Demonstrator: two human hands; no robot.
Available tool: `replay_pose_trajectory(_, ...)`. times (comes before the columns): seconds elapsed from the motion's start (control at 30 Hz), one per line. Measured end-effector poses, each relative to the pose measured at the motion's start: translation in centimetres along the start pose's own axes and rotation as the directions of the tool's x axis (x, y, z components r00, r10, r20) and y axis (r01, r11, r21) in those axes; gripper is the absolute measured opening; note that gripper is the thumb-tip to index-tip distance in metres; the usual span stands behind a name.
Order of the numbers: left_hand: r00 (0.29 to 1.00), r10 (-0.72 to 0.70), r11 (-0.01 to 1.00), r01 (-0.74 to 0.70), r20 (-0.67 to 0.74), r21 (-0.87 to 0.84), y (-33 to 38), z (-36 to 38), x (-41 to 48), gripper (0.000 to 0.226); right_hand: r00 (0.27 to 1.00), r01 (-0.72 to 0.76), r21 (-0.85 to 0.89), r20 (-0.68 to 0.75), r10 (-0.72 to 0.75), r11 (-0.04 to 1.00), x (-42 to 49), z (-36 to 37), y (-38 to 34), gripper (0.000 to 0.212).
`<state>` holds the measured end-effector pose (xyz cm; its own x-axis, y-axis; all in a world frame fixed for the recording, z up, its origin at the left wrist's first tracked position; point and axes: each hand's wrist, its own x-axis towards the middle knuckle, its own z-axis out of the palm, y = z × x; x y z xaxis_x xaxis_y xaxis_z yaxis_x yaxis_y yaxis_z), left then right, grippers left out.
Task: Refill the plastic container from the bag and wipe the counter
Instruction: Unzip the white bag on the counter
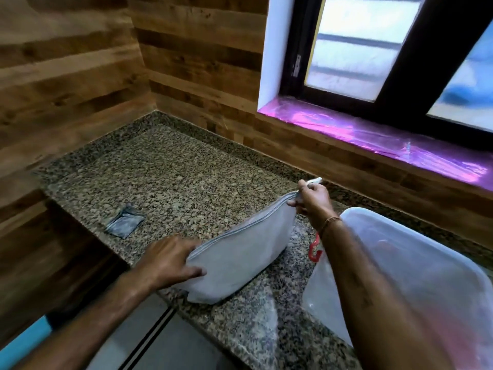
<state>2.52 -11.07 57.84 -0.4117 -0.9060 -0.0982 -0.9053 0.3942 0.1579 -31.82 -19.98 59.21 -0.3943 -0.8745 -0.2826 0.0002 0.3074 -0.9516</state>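
Granite counter (186,169) carries the pale zip bag (240,252), near its front edge. L hand (170,260) grips the bag's near end; R hand (310,200) pinches the zip pull at the far end. Risk: the bag could sag once unzipped, spilling its contents over the front edge. Container (426,263), at the right end, is cut off by the frame & R arm, contents unclear. Bag's fill is hidden. Cloth (125,221) lies near the left edge.

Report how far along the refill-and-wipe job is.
Nothing looks finished. In hand: the left hand grips the bag on the counter while the right hand pinches its zipper end. Left: filling the plastic container, then wiping; the grey cloth lies untouched.
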Motion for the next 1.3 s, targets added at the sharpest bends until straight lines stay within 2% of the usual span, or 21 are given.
replay_pose_trajectory(0.07,0.998,-0.052,0.997,0.054,0.031,-0.049,-1.1,0.1,-1.0,0.071,0.989,-0.112,0.11,0.11,0.1,0.988,-0.4,0.2,-0.1,0.02)
replay_pose_trajectory(0.13,0.997,-0.068,0.981,0.073,0.035,-0.182,-1.7,0.1,-1.9,0.07,0.971,-0.18,0.141,0.182,0.153,0.974,-0.7,0.4,0.3,0.019)
replay_pose_trajectory(0.23,0.994,-0.097,0.902,0.062,-0.059,-0.428,-1.5,0.6,-3.3,0.044,0.981,-0.154,0.153,0.144,0.133,0.976,-1.0,1.0,1.3,0.021)
replay_pose_trajectory(0.3,0.976,-0.135,0.849,0.024,-0.173,-0.528,-1.2,1.3,-4.1,0.031,0.989,-0.133,0.176,0.091,0.118,0.975,-1.2,1.3,1.4,0.023)
replay_pose_trajectory(0.37,0.951,-0.178,0.805,-0.006,-0.251,-0.594,-1.0,1.9,-4.8,0.016,0.985,-0.172,0.262,0.064,0.161,0.95,-1.1,1.5,1.2,0.022)
replay_pose_trajectory(0.43,0.919,-0.333,0.663,0.069,-0.211,-0.746,-1.1,2.5,-5.1,0.013,0.978,-0.208,0.346,0.052,0.203,0.915,-1.1,1.8,1.0,0.021)
replay_pose_trajectory(0.5,0.863,-0.499,0.435,0.171,-0.078,-0.884,-1.4,3.4,-5.2,0.021,0.97,-0.238,0.362,0.048,0.238,0.901,-1.1,2.1,0.9,0.023)
replay_pose_trajectory(0.6,0.845,-0.529,0.125,0.17,0.08,-0.977,-1.6,4.3,-5.6,0.021,0.955,-0.293,0.33,0.048,0.294,0.897,-1.2,2.4,0.8,0.029)
replay_pose_trajectory(0.67,0.851,-0.515,0.024,0.131,0.1,-0.991,-1.5,4.5,-5.9,0.02,0.948,-0.31,0.323,0.038,0.315,0.894,-1.4,2.5,0.5,0.032)
replay_pose_trajectory(0.7,0.861,-0.501,0.021,0.119,0.093,-0.993,-1.6,4.7,-6.2,0.02,0.947,-0.31,0.316,0.025,0.319,0.896,-1.6,2.6,0.4,0.033)
replay_pose_trajectory(0.8,0.921,-0.385,0.161,0.136,0.065,-0.977,-1.9,4.6,-6.5,0.025,0.95,-0.287,0.329,-0.025,0.312,0.9,-2.5,3.1,0.0,0.03)
replay_pose_trajectory(0.83,0.936,-0.343,0.17,0.143,0.078,-0.975,-2.1,4.6,-6.4,0.028,0.951,-0.272,0.357,-0.04,0.306,0.893,-2.9,3.3,-0.1,0.025)
replay_pose_trajectory(0.9,0.948,-0.3,0.093,0.139,0.105,-0.986,-2.0,4.2,-6.3,0.027,0.956,-0.237,0.426,-0.059,0.288,0.873,-3.2,3.6,-0.2,0.021)
replay_pose_trajectory(1.0,0.926,-0.345,-0.005,0.163,0.155,-0.987,-1.9,3.9,-6.1,0.034,0.957,-0.219,0.475,-0.065,0.282,0.852,-2.9,3.6,-0.1,0.019)
replay_pose_trajectory(1.1,0.915,-0.386,-0.002,0.124,0.115,-0.992,-2.0,4.8,-6.1,0.043,0.949,-0.233,0.405,-0.103,0.297,0.884,-2.4,4.1,-0.1,0.01)
replay_pose_trajectory(1.2,0.916,-0.387,-0.069,0.086,0.106,-0.994,-1.4,5.1,-6.8,0.033,0.947,-0.252,0.328,-0.108,0.301,0.911,-1.6,4.0,0.2,0.018)
replay_pose_trajectory(1.27,0.913,-0.342,-0.189,0.165,0.222,-0.968,-1.3,4.6,-7.2,0.016,0.95,-0.283,0.235,-0.066,0.306,0.93,-1.4,3.3,0.3,0.024)
replay_pose_trajectory(1.3,0.899,-0.302,-0.263,0.241,0.317,-0.934,-1.4,4.2,-7.3,0.027,0.95,-0.297,0.175,-0.044,0.309,0.939,-1.2,2.9,0.4,0.031)
